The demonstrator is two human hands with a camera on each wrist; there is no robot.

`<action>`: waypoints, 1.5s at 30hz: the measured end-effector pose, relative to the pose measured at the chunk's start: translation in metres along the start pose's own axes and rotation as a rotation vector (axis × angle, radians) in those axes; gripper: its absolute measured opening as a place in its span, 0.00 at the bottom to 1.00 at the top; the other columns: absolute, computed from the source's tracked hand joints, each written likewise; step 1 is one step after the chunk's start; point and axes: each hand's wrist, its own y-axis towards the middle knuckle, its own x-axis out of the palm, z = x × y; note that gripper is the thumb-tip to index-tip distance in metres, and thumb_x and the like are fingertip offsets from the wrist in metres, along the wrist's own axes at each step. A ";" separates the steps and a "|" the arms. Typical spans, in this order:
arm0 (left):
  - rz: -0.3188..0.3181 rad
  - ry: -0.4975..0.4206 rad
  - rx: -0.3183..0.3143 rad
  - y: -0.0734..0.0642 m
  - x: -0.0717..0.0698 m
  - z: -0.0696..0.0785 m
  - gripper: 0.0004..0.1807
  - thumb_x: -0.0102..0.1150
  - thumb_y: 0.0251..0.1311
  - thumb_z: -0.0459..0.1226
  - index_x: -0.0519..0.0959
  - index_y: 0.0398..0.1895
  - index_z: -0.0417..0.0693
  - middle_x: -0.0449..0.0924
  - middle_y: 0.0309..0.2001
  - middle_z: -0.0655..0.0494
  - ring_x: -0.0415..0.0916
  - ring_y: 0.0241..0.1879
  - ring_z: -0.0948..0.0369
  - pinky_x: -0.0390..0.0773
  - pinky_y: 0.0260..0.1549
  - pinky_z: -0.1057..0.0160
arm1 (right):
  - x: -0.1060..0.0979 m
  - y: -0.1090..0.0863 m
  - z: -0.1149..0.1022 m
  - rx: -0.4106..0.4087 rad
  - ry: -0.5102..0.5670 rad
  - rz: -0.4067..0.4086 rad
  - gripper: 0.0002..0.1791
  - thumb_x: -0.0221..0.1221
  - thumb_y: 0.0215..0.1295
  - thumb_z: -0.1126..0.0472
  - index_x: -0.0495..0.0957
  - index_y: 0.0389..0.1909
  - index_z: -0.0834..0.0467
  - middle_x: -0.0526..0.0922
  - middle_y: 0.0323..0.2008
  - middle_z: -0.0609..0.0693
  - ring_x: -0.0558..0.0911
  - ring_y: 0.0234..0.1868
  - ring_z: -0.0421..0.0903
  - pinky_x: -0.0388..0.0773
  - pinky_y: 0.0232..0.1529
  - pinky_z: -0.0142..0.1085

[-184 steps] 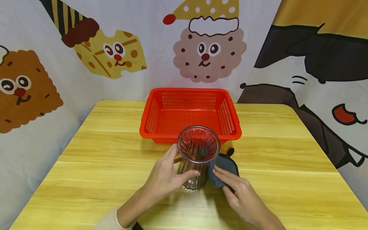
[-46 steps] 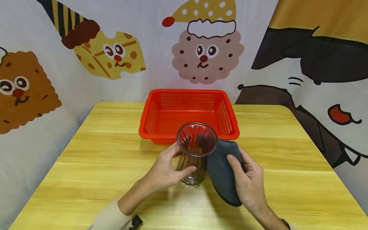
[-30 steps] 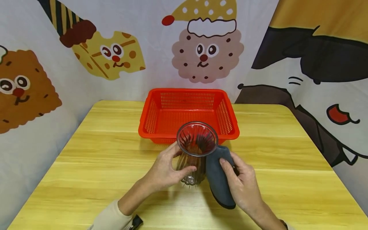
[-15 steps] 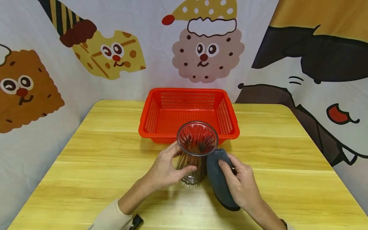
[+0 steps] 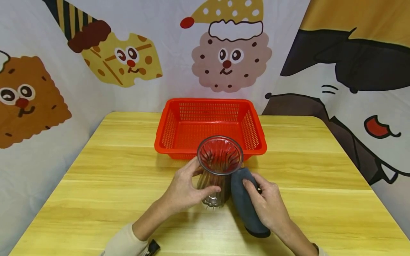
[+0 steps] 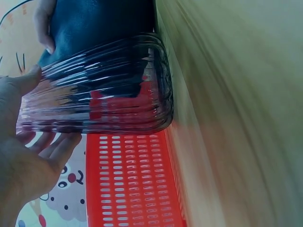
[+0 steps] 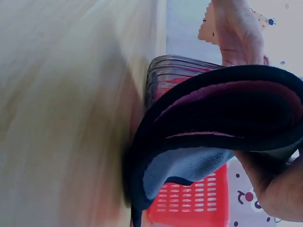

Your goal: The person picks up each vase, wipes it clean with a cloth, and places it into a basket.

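A clear ribbed glass vase with a flared round rim stands upright at the middle of the table. My left hand grips it from the left, thumb across the near side; its other fingers are partly hidden behind the glass. On the vase's right side, a blue-grey cloth with dark edging is pinched in my right hand, thumb on top. The right wrist view shows this cloth folded over, with a loop of layers facing the camera. In the left wrist view, it overlaps the vase from behind.
A red plastic basket with slotted walls stands directly behind the vase, its front rim close to the glass. The wood-patterned table extends to both sides. A cartoon-printed curtain hangs behind it.
Earlier the cloth lay lower against the vase with a black-edged part spread behind it; now my right hand holds it folded. Lately it has turned narrower, its lower end moving slightly right. Left hand stays put.
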 end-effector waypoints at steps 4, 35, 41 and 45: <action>0.021 0.040 -0.006 -0.001 0.002 0.001 0.47 0.83 0.47 0.40 0.68 0.71 0.49 0.75 0.62 0.56 0.75 0.61 0.57 0.84 0.50 0.61 | 0.000 0.001 0.004 0.013 -0.024 -0.019 0.07 0.59 0.75 0.60 0.84 0.46 0.56 0.85 0.31 0.46 0.83 0.28 0.40 0.84 0.23 0.35; -0.064 0.063 -0.105 -0.010 0.003 0.002 0.44 0.72 0.60 0.40 0.61 0.78 0.59 0.65 0.73 0.63 0.65 0.69 0.60 0.67 0.67 0.44 | -0.024 0.006 -0.032 -0.070 0.212 0.241 0.11 0.58 0.73 0.70 0.84 0.52 0.65 0.87 0.31 0.54 0.86 0.25 0.45 0.84 0.24 0.30; -0.062 0.074 -0.087 -0.010 0.002 0.001 0.45 0.73 0.60 0.40 0.60 0.79 0.55 0.60 0.76 0.58 0.62 0.72 0.55 0.64 0.68 0.41 | -0.016 0.003 -0.038 -0.130 0.365 0.227 0.11 0.56 0.71 0.75 0.82 0.51 0.70 0.87 0.30 0.57 0.86 0.23 0.45 0.84 0.22 0.31; -0.060 0.074 -0.060 -0.008 0.002 0.001 0.46 0.74 0.59 0.39 0.61 0.79 0.53 0.61 0.76 0.54 0.60 0.73 0.52 0.63 0.68 0.41 | -0.011 0.001 -0.037 -0.123 0.317 0.194 0.11 0.56 0.72 0.75 0.82 0.51 0.68 0.87 0.28 0.56 0.86 0.22 0.46 0.84 0.21 0.32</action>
